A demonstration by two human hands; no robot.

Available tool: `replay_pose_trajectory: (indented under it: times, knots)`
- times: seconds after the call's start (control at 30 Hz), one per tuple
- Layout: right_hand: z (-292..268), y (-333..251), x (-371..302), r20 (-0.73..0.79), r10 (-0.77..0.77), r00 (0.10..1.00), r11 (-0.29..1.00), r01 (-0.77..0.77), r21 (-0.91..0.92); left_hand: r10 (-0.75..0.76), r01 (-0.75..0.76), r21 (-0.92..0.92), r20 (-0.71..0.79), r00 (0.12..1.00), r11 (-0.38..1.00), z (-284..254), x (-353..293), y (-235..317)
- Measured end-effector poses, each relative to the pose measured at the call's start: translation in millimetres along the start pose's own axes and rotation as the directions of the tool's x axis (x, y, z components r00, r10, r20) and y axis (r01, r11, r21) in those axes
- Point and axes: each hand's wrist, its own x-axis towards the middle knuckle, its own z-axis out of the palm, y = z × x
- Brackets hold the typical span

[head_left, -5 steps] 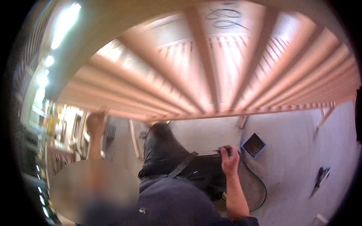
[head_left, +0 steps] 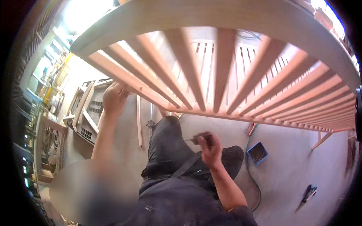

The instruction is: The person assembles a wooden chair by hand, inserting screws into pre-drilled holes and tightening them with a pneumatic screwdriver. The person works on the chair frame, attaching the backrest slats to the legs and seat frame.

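Observation:
A long slatted wooden frame (head_left: 213, 111), pale with many parallel slats, stretches across the view above my lap. My left hand (head_left: 116, 98) is closed round the left end post of this frame. In front of my knees, my right hand (head_left: 212, 150) has its fingers closed on a small dark object (head_left: 203, 136), blurred, whose kind I cannot make out. The right hand is below the frame's lower rail and apart from it.
Right of my legs, a blue-rimmed square tray (head_left: 258, 161) with dark contents stands on the floor beside a green hose (head_left: 249, 173). A dark hand tool (head_left: 310, 193) lies farther right. At left are a wooden stick (head_left: 139, 124), a metal pole (head_left: 151, 122) and stacked wooden frames (head_left: 87, 94).
My right hand has moved left and up, toward the middle of my lap. The left hand stays on the frame's end, and the whole view has shifted and tilted.

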Motion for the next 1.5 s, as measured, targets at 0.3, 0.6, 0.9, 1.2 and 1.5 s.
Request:
replay_pose_trajectory:
  times: [0.3, 0.6, 0.9, 1.2, 1.5]
  knots:
    - [182.7, -89.5, 97.2, -0.094, -0.078, 0.993, 0.948, 0.103, 0.302, -0.076, 0.078, -0.939, 0.056, 0.996, 0.336, 36.5, 31.3, -19.9]
    - [665.9, 157.0, 53.8, -0.379, -0.039, 0.925, 0.812, 0.250, 0.528, 0.250, -0.097, -0.830, 0.053, 0.967, 0.549, -112.1, -75.3, -470.0]
    - [715.1, 159.8, 68.4, -0.537, -0.056, 0.842, 0.854, 0.319, 0.410, 0.519, -0.319, -0.803, -0.013, 0.854, 0.504, -145.1, -53.4, -496.4]
    - [712.0, 164.2, 74.6, -0.551, -0.106, 0.828, 0.877, 0.339, 0.340, 0.616, -0.468, -0.640, 0.010, 0.788, 0.609, -143.0, -50.7, -508.7]
    - [720.0, 163.1, 69.2, -0.516, -0.160, 0.842, 0.855, 0.379, 0.354, 0.580, -0.416, -0.697, 0.000, 0.815, 0.585, -140.6, -50.9, -508.4]
